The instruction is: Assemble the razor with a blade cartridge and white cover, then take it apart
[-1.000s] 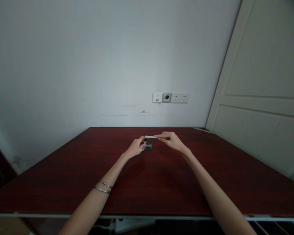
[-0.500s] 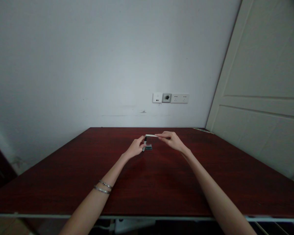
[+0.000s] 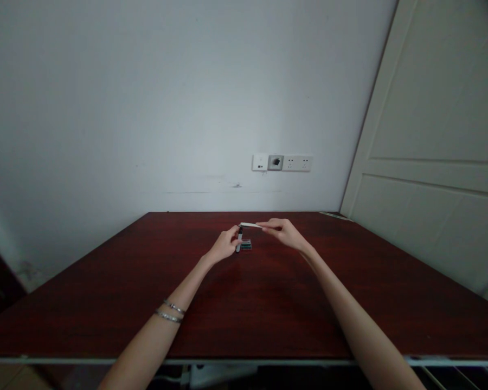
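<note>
My left hand (image 3: 224, 245) is closed around a slim black-and-white stick-like object (image 3: 239, 240), held upright above the table. My right hand (image 3: 282, 232) pinches the right end of a thin white strip (image 3: 250, 225), which lies almost level. The strip's left end meets the top of the upright object, near my left fingertips; whether the two are joined I cannot tell. Just right of the upright object is a small, clear, greenish box-like thing (image 3: 246, 245) on the table, too small to make out further.
The dark red wooden table (image 3: 211, 319) reaches back to a pale wall (image 3: 187, 108) with a row of sockets (image 3: 296, 163). A cream panelled door (image 3: 435, 119) leans at the right side. Below the table's front edge a white object (image 3: 223, 374) shows.
Both hands keep their hold and their pose. The whole view has shifted by a few pixels; otherwise nothing visibly differs.
</note>
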{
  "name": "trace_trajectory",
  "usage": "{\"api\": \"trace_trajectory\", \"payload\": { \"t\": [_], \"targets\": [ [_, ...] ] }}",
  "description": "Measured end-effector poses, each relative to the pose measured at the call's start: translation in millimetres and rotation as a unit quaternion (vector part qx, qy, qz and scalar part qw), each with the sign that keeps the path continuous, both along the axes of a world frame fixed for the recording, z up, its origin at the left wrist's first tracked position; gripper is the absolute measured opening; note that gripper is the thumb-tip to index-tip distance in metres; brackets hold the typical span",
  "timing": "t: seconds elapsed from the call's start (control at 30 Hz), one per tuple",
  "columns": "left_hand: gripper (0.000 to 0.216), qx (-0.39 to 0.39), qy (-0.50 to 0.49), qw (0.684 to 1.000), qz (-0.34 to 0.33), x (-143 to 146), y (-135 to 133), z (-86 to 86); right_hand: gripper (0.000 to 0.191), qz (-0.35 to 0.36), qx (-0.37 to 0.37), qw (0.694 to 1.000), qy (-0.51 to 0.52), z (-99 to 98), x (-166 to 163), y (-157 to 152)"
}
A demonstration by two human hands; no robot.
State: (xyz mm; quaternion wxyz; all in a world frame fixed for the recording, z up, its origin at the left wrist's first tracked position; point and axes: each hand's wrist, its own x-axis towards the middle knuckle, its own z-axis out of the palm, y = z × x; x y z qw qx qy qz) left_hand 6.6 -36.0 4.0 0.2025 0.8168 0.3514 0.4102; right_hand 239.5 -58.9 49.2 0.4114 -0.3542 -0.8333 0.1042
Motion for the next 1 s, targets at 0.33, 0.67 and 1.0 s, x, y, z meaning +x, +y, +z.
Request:
{"api": "trace_trajectory", "payload": {
  "t": [0.33, 0.67, 1.0],
  "targets": [
    [0.018, -0.003, 0.007, 1.0, 0.004, 0.0, -1.3, 2.3, 0.03, -0.032, 0.027, 0.999, -0.017, -1.3, -3.8, -3.2],
    [0.024, 0.007, 0.025, 1.0, 0.002, 2.3, -5.9, 5.2, 0.029, -0.022, 0.029, 0.998, -0.045, 3.7, -6.1, -8.7],
    [0.024, -0.003, 0.012, 1.0, 0.011, 2.5, -7.1, 5.4, 0.03, -0.004, 0.022, 0.999, -0.034, 4.5, -5.8, -9.5]
  ]
}}
